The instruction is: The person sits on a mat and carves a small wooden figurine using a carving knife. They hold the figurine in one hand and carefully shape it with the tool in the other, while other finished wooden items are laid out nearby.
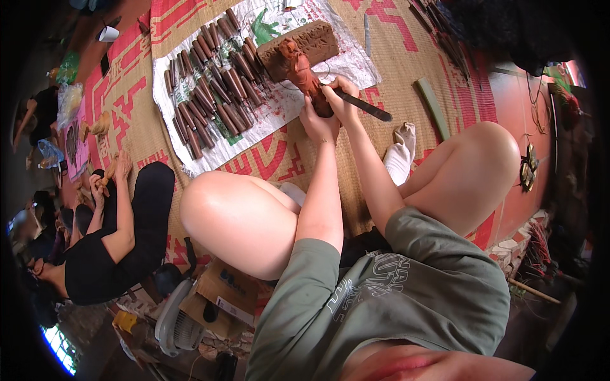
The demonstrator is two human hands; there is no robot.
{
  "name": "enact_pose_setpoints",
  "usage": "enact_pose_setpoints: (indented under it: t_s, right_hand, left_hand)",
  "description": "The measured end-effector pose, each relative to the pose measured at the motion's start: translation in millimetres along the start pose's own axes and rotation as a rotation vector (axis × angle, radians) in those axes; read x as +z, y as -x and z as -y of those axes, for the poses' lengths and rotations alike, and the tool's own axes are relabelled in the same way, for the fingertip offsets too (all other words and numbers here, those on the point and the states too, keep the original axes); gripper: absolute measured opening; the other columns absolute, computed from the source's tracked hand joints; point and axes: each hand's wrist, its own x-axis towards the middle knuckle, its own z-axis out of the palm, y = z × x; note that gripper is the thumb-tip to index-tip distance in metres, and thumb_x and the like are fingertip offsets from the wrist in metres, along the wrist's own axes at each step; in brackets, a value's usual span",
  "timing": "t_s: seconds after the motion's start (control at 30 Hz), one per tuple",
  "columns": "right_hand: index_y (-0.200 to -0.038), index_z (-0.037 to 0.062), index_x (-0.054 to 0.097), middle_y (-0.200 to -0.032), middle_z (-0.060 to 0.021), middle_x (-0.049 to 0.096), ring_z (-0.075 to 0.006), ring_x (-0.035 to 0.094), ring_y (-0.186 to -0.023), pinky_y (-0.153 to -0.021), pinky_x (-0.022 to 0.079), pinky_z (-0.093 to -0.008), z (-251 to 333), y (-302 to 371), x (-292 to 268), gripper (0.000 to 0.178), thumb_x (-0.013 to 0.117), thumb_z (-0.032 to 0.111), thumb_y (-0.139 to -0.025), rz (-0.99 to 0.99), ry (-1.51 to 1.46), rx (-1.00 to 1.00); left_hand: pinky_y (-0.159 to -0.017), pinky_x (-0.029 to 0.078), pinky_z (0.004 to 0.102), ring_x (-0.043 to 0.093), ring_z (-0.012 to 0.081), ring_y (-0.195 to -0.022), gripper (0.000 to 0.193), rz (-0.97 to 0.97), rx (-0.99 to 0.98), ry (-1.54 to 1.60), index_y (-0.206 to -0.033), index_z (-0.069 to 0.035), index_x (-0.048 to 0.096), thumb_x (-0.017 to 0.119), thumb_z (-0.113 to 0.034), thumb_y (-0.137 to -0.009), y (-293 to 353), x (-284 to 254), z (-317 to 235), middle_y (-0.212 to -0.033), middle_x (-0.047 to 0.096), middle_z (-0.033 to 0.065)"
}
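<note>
My left hand [318,126] is closed round the lower end of a reddish-brown carved wooden figure [301,71], which tilts away from me. Close against it, my right hand [344,105] grips a dark, narrow carving tool [370,109]; its long flat end sticks out to the right. The working tip is hidden by my fingers and the figure. Just behind the figure's upper part sits a brown wooden block [324,46] with a rough, carved-looking surface. Rows of carving tools [213,89] with brown handles lie to the left on a white sheet [270,127].
A patterned red and straw mat [394,70] spreads beneath everything. Right of my hands lies a greenish flat strip [433,108]. Dark thin rods [448,41] lie farther right. At left, another person [105,254] handles a light wooden piece. A cardboard box [222,298] and fan [181,320] stand lower left.
</note>
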Motion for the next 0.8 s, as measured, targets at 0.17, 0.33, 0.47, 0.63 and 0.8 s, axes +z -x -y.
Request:
enact_pose_setpoints:
  t_s: [0.17,0.33,0.47,0.63,0.8]
  right_hand:
    - [-0.069,-0.0002,0.058,-0.06,-0.003,0.058,-0.0066,0.052,-0.057,-0.053,0.042,-0.0235,-2,7,8,0.012,0.066,0.009,-0.072,-0.068,-0.26,0.196]
    - [-0.071,-0.0001,0.059,-0.06,-0.0032,0.059,-0.0078,0.054,-0.057,-0.053,0.043,-0.0233,2,-3,7,0.011,0.065,0.008,-0.073,-0.014,-0.23,0.144]
    - [-0.069,0.0002,0.058,-0.058,-0.0034,0.057,-0.0088,0.054,-0.056,-0.052,0.043,-0.0251,-1,0,4,0.014,0.067,0.011,-0.072,0.011,-0.039,0.071]
    - [-0.063,0.0006,0.053,-0.056,-0.0046,0.056,-0.0089,0.052,-0.054,-0.051,0.041,-0.0262,-6,1,5,0.018,0.066,0.011,-0.069,-0.038,-0.098,0.112]
    - [-0.06,0.0011,0.051,-0.054,-0.0043,0.054,-0.0083,0.049,-0.055,-0.052,0.04,-0.0266,9,-1,3,0.02,0.066,0.011,-0.068,0.032,-0.128,0.203]
  left_hand:
    - [-0.079,0.047,0.0413,0.059,0.0367,-0.091,0.068,-0.039,0.074,-0.116,-0.12,0.006,0.053,0.074,-0.032,-0.068,-1,-2,5,-0.1,0.059,0.0218]
    - [-0.081,0.045,0.0422,0.056,0.0368,-0.095,0.069,0.037,-0.044,0.008,-0.121,0.005,0.052,0.074,-0.033,-0.068,-2,-3,-5,-0.098,0.058,0.0211]
    - [-0.079,0.044,0.043,0.054,0.037,-0.091,0.07,-0.02,0.022,-0.014,-0.121,0.004,0.052,0.075,-0.033,-0.065,-1,3,10,-0.095,0.057,0.019]
    - [-0.076,0.046,0.042,0.057,0.036,-0.087,0.068,-0.032,0.063,-0.027,-0.12,0.004,0.052,0.074,-0.033,-0.067,-1,3,4,-0.093,0.059,0.0187]
    - [-0.074,0.047,0.0407,0.06,0.0343,-0.083,0.065,-0.009,0.02,-0.01,-0.118,0.005,0.054,0.074,-0.032,-0.068,-3,1,3,-0.092,0.06,0.0187]
